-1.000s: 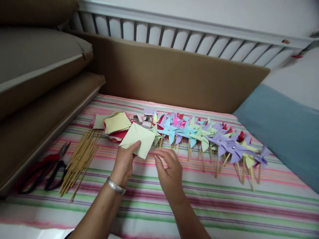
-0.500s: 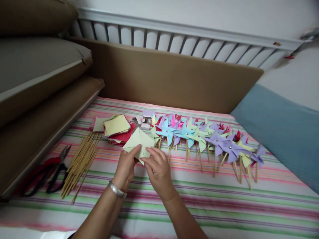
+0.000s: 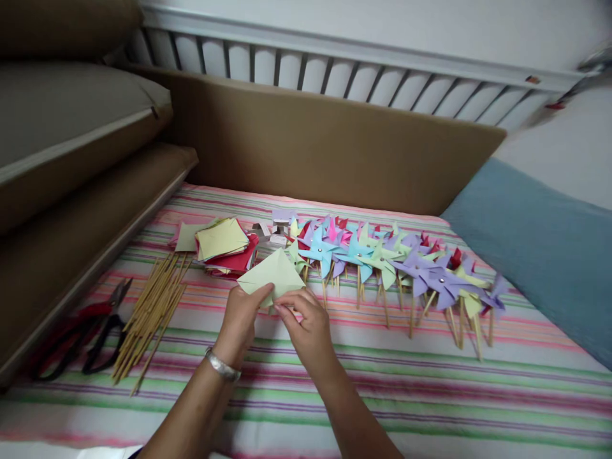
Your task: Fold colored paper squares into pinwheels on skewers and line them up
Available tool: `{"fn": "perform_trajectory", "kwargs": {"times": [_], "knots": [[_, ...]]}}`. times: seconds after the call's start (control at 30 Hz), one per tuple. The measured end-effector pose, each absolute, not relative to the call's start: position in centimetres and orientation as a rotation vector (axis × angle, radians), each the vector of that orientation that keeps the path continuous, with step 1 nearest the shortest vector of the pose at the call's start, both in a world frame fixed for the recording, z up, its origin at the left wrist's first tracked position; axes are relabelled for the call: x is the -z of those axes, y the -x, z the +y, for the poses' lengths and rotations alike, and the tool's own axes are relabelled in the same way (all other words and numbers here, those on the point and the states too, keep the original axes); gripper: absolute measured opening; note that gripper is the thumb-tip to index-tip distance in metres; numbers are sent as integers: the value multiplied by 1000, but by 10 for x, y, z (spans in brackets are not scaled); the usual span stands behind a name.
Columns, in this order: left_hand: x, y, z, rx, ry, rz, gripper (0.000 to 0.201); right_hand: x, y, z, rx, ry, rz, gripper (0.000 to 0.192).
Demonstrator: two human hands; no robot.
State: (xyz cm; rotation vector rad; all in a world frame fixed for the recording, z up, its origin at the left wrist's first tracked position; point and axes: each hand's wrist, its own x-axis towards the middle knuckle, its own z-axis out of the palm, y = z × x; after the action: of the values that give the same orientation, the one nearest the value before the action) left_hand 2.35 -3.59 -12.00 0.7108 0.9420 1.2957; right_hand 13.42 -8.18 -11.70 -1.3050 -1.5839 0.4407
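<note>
My left hand, with a silver bracelet on its wrist, pinches the near edge of a pale green paper square. My right hand grips the same paper at its lower corner, fingertips meeting the left hand's. The sheet is held just above the striped cloth. Behind it lies a stack of yellow and red paper squares. To its right stands a long row of finished paper pinwheels on wooden sticks.
A bundle of wooden sticks lies left of my hands, with red and black scissors further left. Brown cushions rise on the left, a brown board and white railing behind, a blue pillow at right.
My right hand moved left from open air and took hold of the green paper. The sheet has been brought lower and closer, now pinched by both hands.
</note>
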Motion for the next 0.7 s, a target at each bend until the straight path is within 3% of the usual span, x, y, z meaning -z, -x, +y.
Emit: {"fn": "perform_trajectory", "kwargs": {"times": [0.27, 0.7], "knots": [[114, -26, -43, -1131, -762, 997, 39, 119, -136, -75, -700, 1500, -1238, 11], [108, -27, -46, -1051, -826, 934, 32, 116, -138, -72, -809, 1547, -1056, 12]]}}
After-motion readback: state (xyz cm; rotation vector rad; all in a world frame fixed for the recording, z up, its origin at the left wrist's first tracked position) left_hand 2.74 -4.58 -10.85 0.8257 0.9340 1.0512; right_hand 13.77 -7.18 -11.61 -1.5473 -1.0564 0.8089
